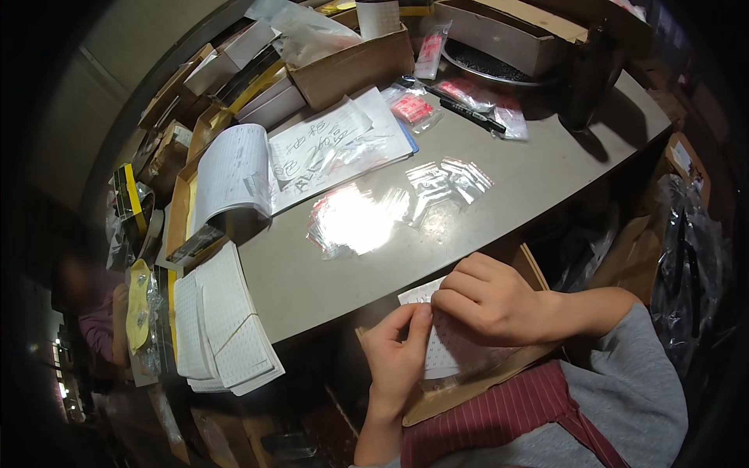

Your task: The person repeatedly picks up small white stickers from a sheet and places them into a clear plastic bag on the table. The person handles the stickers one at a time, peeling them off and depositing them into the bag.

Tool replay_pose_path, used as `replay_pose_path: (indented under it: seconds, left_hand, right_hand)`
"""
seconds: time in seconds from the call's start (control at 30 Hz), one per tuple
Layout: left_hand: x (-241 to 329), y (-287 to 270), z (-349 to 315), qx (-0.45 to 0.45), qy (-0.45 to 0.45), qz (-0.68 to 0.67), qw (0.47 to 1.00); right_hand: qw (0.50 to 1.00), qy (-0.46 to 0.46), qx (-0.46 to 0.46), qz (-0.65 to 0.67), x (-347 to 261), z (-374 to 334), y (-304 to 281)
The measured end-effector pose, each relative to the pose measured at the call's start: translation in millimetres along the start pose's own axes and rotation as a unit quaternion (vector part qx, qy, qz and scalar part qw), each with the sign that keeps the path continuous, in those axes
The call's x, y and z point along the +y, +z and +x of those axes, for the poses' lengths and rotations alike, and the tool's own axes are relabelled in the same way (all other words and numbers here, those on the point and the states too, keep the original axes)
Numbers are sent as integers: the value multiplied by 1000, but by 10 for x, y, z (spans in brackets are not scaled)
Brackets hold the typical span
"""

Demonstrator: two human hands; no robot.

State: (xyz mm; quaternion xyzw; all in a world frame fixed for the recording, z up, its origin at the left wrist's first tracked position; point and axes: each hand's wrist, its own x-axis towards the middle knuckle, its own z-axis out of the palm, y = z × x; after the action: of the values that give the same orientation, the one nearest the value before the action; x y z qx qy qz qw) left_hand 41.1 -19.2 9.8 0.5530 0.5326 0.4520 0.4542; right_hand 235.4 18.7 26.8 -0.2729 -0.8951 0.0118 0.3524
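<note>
Low in front of me, a white sheet with rows of small print [441, 351] lies over an open cardboard box [484, 384] at my lap. My left hand [396, 343] pinches the sheet's near-left edge between thumb and fingers. Curled fingers of my right hand [488, 304] press together close to the left thumb, at the sheet's upper part; what is between them is hidden. Beyond my hands, on the grey table [312, 292], small clear zip bags [445, 186] lie fanned out, and glare washes out part of the spread.
At the left edge sits a banded stack of printed sheets [222, 324]. Behind it are an open notepad [234, 168] and handwritten papers [324, 148]. Black markers [472, 115], red-and-clear packets [413, 109] and a cardboard box [351, 66] line the back. A person [97, 320] is at far left.
</note>
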Motion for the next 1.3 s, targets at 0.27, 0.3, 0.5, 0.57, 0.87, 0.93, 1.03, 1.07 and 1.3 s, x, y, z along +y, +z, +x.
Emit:
replay_pose_path:
  seconds: [0.27, 0.3, 0.5, 0.57, 0.87, 0.93, 1.03, 1.07, 1.3]
  left_hand:
    - [-92, -40, 4, 13, -73, -47, 996]
    - [-90, -32, -1, 20, -71, -56, 996]
    - [-140, -47, 72, -5, -78, -100, 992]
    - [-176, -70, 69, -11, -78, -100, 992]
    - [-71, -108, 20, -2, -78, -160, 984]
    - [-55, -102, 28, -12, -77, -169, 982]
    - [-111, -142, 20, -36, -80, -181, 980]
    - [-107, -146, 16, -33, -75, -173, 982]
    - [-175, -174, -13, -3, -68, -174, 982]
  right_hand:
    - [891, 361, -38, 272, 890, 148, -476]
    - [846, 415, -56, 329, 1126, 132, -442]
    - [883, 404, -187, 147, 1376, 289, -579]
    - [895, 395, -198, 67, 1348, 318, -564]
    - [838, 349, -384, 168, 1078, 568, -731]
    - [888, 321, -273, 185, 1204, 524, -618]
    - [901, 331, -203, 193, 1347, 682, -599]
    - [907, 325, -209, 169, 1437, 682, -590]
    - [912, 317, -234, 113, 1445, 633, -495]
